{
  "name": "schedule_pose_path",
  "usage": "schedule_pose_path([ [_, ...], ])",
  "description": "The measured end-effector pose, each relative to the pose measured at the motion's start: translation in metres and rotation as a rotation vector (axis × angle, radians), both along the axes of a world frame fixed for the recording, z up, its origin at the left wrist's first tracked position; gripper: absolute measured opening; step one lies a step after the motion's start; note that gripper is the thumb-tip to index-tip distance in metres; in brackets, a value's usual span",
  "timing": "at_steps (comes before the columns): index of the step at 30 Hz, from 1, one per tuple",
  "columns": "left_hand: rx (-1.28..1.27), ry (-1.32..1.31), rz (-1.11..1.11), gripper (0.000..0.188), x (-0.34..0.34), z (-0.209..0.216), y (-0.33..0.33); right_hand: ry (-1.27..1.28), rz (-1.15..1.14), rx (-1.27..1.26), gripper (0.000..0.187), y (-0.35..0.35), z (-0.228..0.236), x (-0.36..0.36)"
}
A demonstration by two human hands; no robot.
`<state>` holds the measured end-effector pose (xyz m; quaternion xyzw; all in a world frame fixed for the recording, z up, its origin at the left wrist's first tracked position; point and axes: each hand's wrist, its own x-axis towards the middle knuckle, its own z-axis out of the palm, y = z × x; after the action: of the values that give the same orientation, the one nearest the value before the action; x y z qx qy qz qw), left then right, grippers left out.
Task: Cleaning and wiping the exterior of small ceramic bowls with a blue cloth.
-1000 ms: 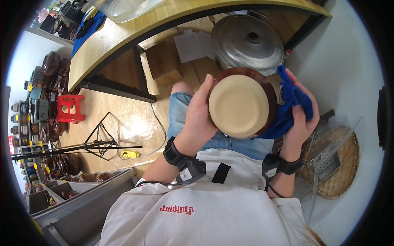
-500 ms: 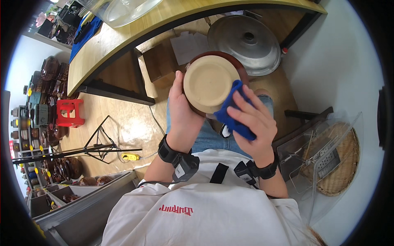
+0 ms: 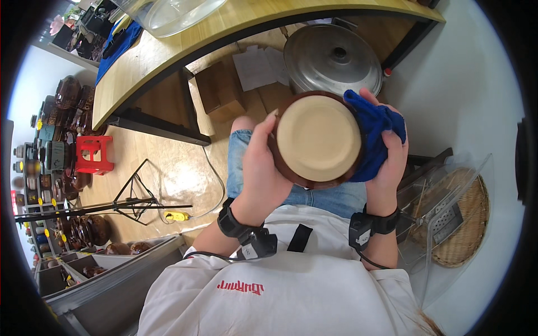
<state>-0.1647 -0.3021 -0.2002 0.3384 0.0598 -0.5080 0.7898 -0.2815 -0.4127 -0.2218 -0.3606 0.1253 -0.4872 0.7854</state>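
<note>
Between my hands, above my lap, is a round brown-glazed ceramic pot [image 3: 319, 138], tipped so its pale unglazed base faces up. My left hand [image 3: 264, 167] grips its left side, thumb up along the wall and the other fingers hidden beneath. On the opposite side my right hand [image 3: 392, 151] holds a crumpled blue cloth [image 3: 372, 129] against the pot's wall. The cloth covers part of the rim side and some of my right fingers. The pot's opening is turned away and out of sight.
Ahead stands a wooden table [image 3: 235, 25] bearing a clear basin [image 3: 182, 14]. Beneath it are a large metal lid [image 3: 336, 59] and a cardboard box [image 3: 218, 89]. A wicker basket [image 3: 465, 224] leans at the right; a red stool [image 3: 94, 154] and black stand [image 3: 134, 203] are left.
The pot has shifted right and nearer to me. My right hand and the cloth have moved from the base's lower right edge out to the pot's right side wall.
</note>
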Motion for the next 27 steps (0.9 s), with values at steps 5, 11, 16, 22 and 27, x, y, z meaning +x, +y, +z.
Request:
schedule_pose_path([
  [5, -0.152, 0.162, -0.27, 0.037, -0.009, 0.011, 0.017, 0.187, 0.054, -0.11, 0.029, -0.012, -0.005, -0.013],
  [11, -0.033, 0.212, -0.303, 0.038, -0.005, 0.0, 0.021, 0.399, 0.204, -0.314, 0.026, -0.003, -0.009, -0.016],
  [16, 0.081, 0.193, -0.201, 0.033, 0.002, -0.003, 0.021, 0.38, 0.159, -0.353, 0.021, 0.013, -0.015, -0.012],
  [22, 0.14, 0.091, -0.089, 0.027, 0.001, -0.012, 0.015, 0.549, 0.06, -0.277, 0.018, 0.028, -0.025, -0.013],
  [27, 0.151, -0.051, 0.066, 0.026, 0.007, -0.018, 0.007, 0.674, -0.094, -0.507, 0.018, 0.048, -0.026, -0.008],
])
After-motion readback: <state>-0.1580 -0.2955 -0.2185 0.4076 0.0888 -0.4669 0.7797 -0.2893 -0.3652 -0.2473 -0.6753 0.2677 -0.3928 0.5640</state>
